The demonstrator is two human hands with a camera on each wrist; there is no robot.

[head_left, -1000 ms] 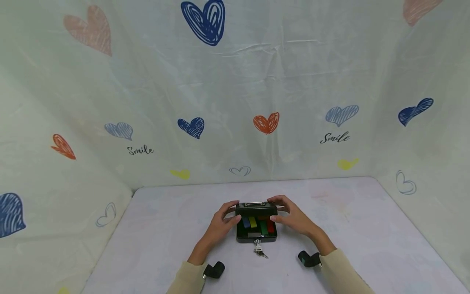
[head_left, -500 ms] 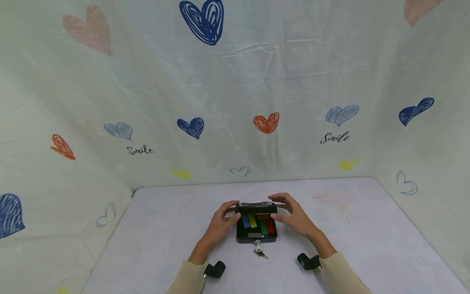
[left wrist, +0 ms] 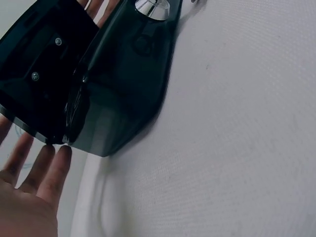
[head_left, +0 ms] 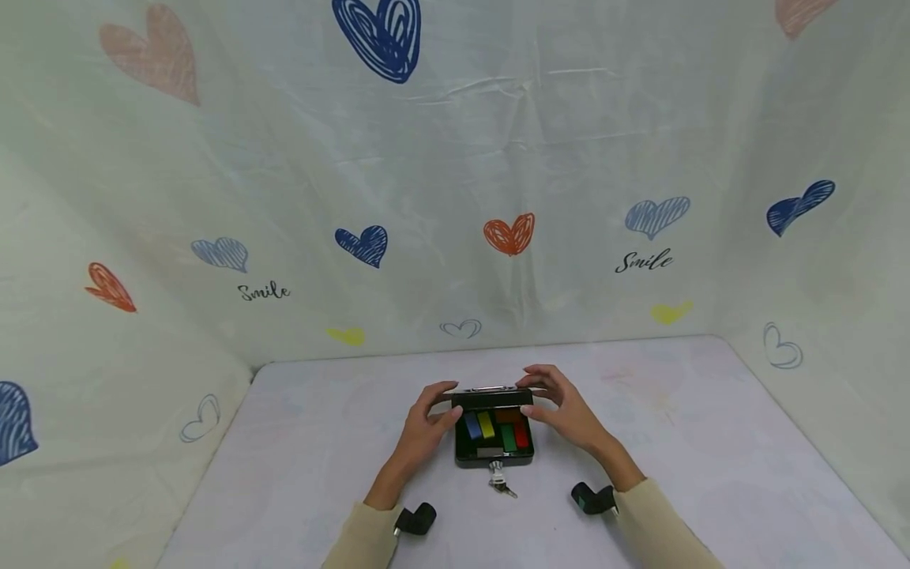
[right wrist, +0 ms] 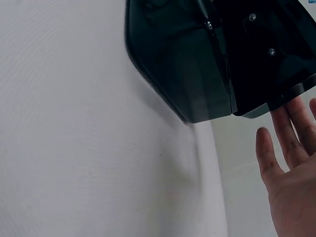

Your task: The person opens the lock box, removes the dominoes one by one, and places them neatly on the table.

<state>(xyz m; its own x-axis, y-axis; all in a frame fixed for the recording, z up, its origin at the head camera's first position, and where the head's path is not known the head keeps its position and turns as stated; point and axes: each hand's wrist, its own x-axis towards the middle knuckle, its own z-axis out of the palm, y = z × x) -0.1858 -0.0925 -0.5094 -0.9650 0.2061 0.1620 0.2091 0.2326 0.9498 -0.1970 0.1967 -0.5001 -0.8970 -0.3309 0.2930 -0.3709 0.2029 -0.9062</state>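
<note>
A small black cash box stands open on the table, its lid raised at the back with a handle on top. Inside lie a blue block, a yellow block, a green block, a red block and an orange-brown piece. My left hand holds the lid's left end, thumb in front and fingers behind. At the right end, my right hand holds the lid the same way. In the left wrist view, fingertips meet the lid's edge. Keys hang from the front lock.
The box rests on a pale table. A white sheet printed with hearts and "Smile" hangs behind and at both sides. Black camera mounts stick out from both wrists.
The lid has tipped slightly, so its top and handle show as a narrower strip. Both hands stay at its ends. The whole view has shifted a little.
</note>
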